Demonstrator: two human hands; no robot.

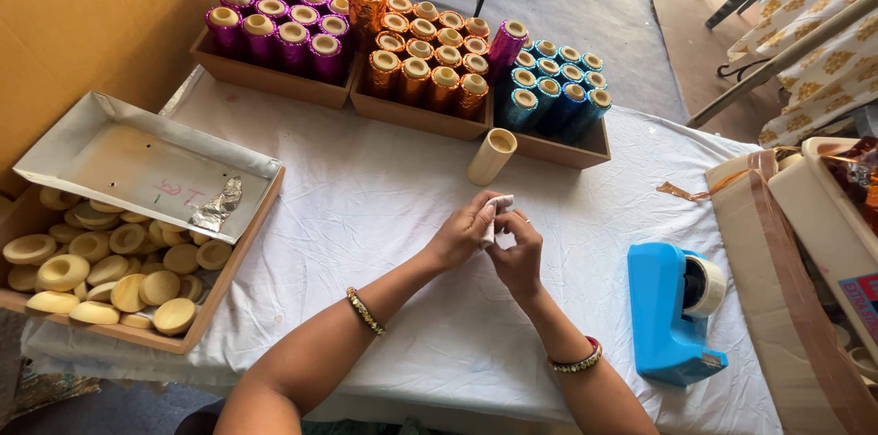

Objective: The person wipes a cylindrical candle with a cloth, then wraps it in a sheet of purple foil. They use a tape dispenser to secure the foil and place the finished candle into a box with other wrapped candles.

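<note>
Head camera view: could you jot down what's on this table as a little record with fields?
Left hand: left hand pinching a small white piece
Right hand: right hand holding the same piece from below
Surface: white cloth over the table
Nearest item: bare cream tube lying just beyond the hands
Back row: trays of foil-wrapped tubes, purple, orange, blue
Left side: wooden tray of cream discs, silver tray resting on it
Right side: blue tape dispenser

**Boxes and labels around the table**

A large brown cardboard box stands at far left. At right, a tan carton strapped with brown tape lies beside the table, with a small red-and-blue label at its edge.
</note>
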